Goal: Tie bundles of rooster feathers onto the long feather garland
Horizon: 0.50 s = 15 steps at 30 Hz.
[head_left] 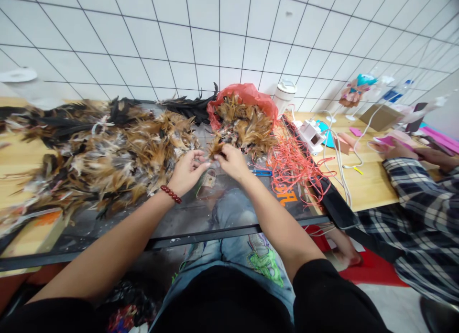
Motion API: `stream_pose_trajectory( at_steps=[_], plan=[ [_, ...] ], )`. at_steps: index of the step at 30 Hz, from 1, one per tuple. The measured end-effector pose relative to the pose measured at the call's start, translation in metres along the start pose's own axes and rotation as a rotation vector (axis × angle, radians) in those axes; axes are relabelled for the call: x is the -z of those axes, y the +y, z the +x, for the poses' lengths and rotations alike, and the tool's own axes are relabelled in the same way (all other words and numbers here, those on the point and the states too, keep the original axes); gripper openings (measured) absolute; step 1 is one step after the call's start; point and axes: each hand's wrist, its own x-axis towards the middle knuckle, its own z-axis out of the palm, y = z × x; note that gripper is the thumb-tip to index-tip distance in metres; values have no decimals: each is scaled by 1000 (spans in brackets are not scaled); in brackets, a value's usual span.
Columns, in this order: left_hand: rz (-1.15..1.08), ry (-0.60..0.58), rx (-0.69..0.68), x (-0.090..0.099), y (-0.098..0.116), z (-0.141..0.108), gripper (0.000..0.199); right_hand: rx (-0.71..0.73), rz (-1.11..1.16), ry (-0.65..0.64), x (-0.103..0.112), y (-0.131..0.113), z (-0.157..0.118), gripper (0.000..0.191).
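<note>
My right hand point(234, 163) pinches a small tuft of brown feathers point(215, 145) at the near edge of a feather pile point(247, 125) spilling from a red plastic bag point(242, 91). Close beside it, my left hand point(188, 171), with a dark red bead bracelet point(171, 194) on the wrist, has its thumb and fingers apart. Nothing shows clearly in its grasp. Left of it spreads a large heap of brown, white and black feathers point(118, 156). A blue-handled tool point(261, 172) lies partly behind my right wrist.
Tangled red-orange string point(294, 161) lies at the right by a black strip point(340, 211). Beyond are white cables point(339, 166), a white lidded cup point(285, 94) and a cardboard box point(380, 117). A co-worker in a plaid sleeve point(412, 177) handles pink material. Tiled wall point(204, 37) stands behind.
</note>
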Motion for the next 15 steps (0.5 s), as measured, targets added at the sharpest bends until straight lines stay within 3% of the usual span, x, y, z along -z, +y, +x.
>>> stream_pose_trajectory(
  at_steps=[4, 7, 10, 12, 13, 15],
  plan=[
    [76, 1, -30, 0, 0, 1, 42, -160, -394, 87, 38, 4, 18, 18],
    [102, 16, -80, 1, 2, 0, 35, -211, -420, 274, 64, 12, 32, 30],
    [168, 9, -243, 2, 11, -6, 19, -89, -329, 431, 79, 15, 40, 32],
    [209, -74, -353, 2, 18, -13, 15, 0, -317, 385, 78, 10, 42, 30],
    [218, -124, -379, 2, 21, -16, 15, 47, -331, 305, 74, 6, 42, 29],
    [215, -115, -382, 2, 23, -20, 16, 164, -375, 65, 60, -2, 41, 26]
  ],
)
